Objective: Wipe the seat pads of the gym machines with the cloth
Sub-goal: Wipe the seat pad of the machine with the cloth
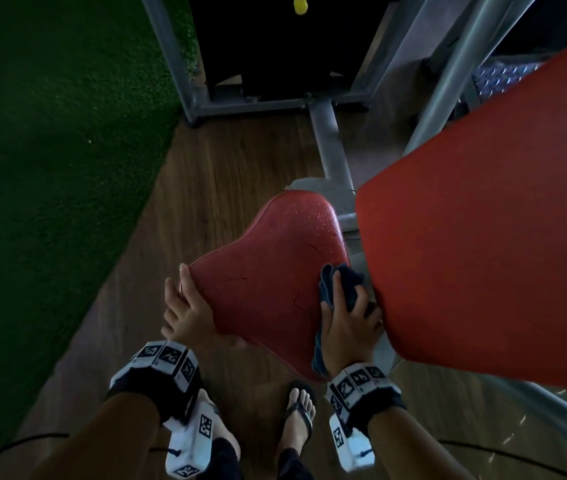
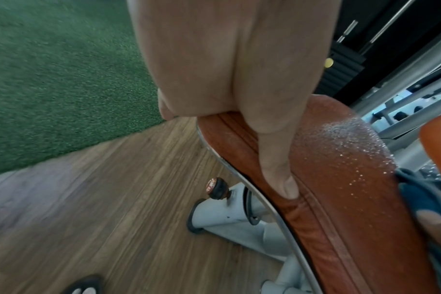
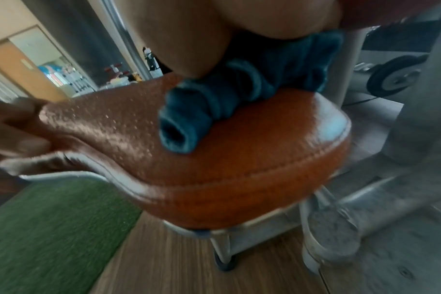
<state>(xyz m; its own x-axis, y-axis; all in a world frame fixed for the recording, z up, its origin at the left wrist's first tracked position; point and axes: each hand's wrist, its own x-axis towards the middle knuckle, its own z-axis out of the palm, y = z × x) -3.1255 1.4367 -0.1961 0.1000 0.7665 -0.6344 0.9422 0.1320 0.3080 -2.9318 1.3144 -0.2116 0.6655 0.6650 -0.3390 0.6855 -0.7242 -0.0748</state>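
Note:
The red seat pad [image 1: 268, 271] sits mid-view, with water droplets on its far part. My left hand [image 1: 188, 306] grips its left edge, the thumb [image 2: 277, 169] lying on top and the fingers under the rim. A bunched dark blue cloth [image 1: 340, 282] lies on the pad's right side, held and pressed down by my right hand [image 1: 347, 320]. From the right wrist, the cloth [image 3: 214, 105] shows rolled up on the wet seat pad [image 3: 239, 159]. The large red back pad [image 1: 482, 237] stands just right of the cloth.
Green turf [image 1: 50, 133] covers the left; the wooden floor [image 1: 223, 168] runs under the machine. The grey metal frame [image 1: 330, 147] and black weight stack [image 1: 275, 46] stand beyond the seat. An adjustment knob [image 2: 215, 188] sticks out below the seat. My sandalled foot [image 1: 297, 417] is near its front.

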